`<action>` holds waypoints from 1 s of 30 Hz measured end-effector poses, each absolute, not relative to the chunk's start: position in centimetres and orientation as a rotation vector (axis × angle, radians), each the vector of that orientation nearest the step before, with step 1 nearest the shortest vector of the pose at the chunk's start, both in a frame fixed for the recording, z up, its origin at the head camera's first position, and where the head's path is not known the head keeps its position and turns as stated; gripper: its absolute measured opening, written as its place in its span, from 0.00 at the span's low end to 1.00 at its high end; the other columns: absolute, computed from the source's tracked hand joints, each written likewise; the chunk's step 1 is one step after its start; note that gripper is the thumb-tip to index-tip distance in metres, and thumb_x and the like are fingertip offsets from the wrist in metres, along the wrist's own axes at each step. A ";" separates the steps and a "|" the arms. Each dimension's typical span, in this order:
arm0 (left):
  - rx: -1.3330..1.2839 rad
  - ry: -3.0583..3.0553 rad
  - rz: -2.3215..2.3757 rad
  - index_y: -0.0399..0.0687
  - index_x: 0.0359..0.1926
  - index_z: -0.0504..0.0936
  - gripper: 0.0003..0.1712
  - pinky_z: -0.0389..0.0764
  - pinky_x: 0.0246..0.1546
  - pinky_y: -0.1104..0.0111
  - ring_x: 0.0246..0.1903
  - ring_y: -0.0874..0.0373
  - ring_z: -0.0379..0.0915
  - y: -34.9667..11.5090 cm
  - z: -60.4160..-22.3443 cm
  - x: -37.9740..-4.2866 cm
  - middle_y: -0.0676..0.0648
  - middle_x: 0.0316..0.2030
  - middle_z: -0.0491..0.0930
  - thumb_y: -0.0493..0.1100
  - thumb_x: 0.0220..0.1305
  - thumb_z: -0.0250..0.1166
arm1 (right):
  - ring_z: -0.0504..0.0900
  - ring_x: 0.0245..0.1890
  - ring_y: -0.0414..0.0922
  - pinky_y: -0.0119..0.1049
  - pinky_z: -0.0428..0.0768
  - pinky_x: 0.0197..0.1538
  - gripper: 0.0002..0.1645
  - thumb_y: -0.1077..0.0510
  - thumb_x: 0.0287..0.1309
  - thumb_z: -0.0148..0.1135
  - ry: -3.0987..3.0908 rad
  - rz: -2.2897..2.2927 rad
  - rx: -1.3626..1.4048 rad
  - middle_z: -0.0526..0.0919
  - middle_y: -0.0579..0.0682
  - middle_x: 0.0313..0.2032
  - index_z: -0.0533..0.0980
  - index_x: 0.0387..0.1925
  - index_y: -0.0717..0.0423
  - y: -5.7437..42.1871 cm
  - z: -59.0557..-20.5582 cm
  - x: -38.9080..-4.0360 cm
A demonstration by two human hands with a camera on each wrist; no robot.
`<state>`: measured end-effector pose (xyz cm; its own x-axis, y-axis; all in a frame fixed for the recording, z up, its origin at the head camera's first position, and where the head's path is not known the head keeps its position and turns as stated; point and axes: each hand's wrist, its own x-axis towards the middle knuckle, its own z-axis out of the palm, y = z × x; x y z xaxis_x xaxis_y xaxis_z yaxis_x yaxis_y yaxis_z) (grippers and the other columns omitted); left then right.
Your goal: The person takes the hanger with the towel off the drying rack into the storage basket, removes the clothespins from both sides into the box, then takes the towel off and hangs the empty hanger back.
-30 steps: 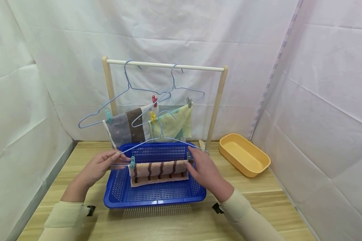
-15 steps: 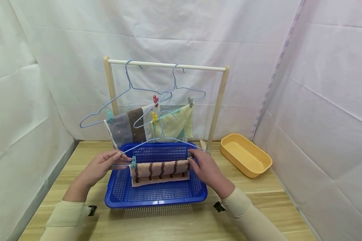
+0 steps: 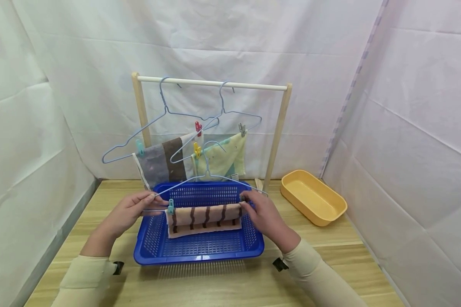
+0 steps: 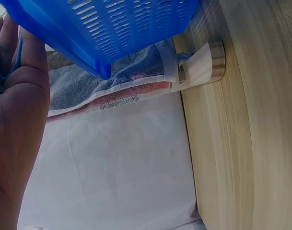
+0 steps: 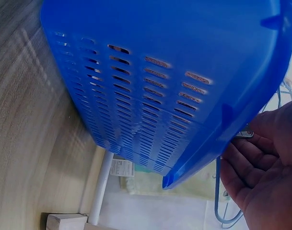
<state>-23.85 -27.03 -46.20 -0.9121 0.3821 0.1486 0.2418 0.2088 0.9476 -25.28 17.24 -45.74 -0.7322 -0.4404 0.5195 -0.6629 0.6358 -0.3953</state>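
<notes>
My left hand (image 3: pixel 128 211) grips the left end of a blue wire hanger (image 3: pixel 207 167), whose hook points up. Over the hanger's lower bar hangs a folded pink towel (image 3: pixel 205 216) with wavy brown stripes. A teal clothespin (image 3: pixel 170 207) clips the towel's left end. At its right end, my right hand (image 3: pixel 266 215) pinches a grey clothespin (image 5: pixel 245 133) between thumb and fingers, largely covering it in the head view. The towel hangs over the blue plastic basket (image 3: pixel 199 258), within its outline.
Behind the basket stands a wooden rack with a white rail (image 3: pixel 199 82). Two more hangers hang there, with a grey-brown towel (image 3: pixel 153 164) and a yellow-green towel (image 3: pixel 226 153) clipped on. A yellow tub (image 3: pixel 313 197) sits at the right, near the white side wall.
My right hand's thumb and fingers have closed in on the grey clothespin at the towel's right end. The left hand keeps its hold on the hanger.
</notes>
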 end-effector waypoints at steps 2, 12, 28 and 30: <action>0.609 2.347 1.805 0.34 0.58 0.84 0.25 0.91 0.56 0.56 0.56 0.56 0.89 -27.0 -46.2 -23.9 0.36 0.59 0.88 0.48 0.93 0.47 | 0.88 0.48 0.51 0.53 0.90 0.51 0.08 0.64 0.74 0.72 -2.468 0.825 0.883 0.89 0.52 0.46 0.84 0.52 0.57 17.2 -45.8 -25.3; 0.612 2.340 1.808 0.34 0.57 0.84 0.25 0.91 0.56 0.56 0.56 0.54 0.89 -27.3 -46.4 -24.0 0.32 0.59 0.87 0.48 0.93 0.47 | 0.91 0.47 0.50 0.52 0.92 0.50 0.07 0.65 0.70 0.76 -2.414 0.892 0.837 0.92 0.51 0.45 0.88 0.47 0.56 17.1 -45.9 -25.4; 0.597 2.354 1.800 0.34 0.58 0.84 0.25 0.92 0.55 0.59 0.55 0.54 0.90 -27.4 -46.5 -24.0 0.34 0.59 0.88 0.49 0.93 0.47 | 0.92 0.47 0.46 0.49 0.93 0.47 0.05 0.64 0.69 0.77 -2.369 1.028 0.763 0.94 0.46 0.44 0.91 0.44 0.55 17.4 -46.2 -25.6; 0.603 2.351 1.805 0.34 0.58 0.84 0.25 0.92 0.55 0.58 0.55 0.54 0.90 -27.4 -46.5 -24.0 0.34 0.59 0.88 0.48 0.93 0.47 | 0.92 0.47 0.45 0.49 0.93 0.46 0.05 0.64 0.69 0.76 -2.367 1.046 0.757 0.94 0.45 0.44 0.91 0.44 0.54 17.4 -46.2 -25.6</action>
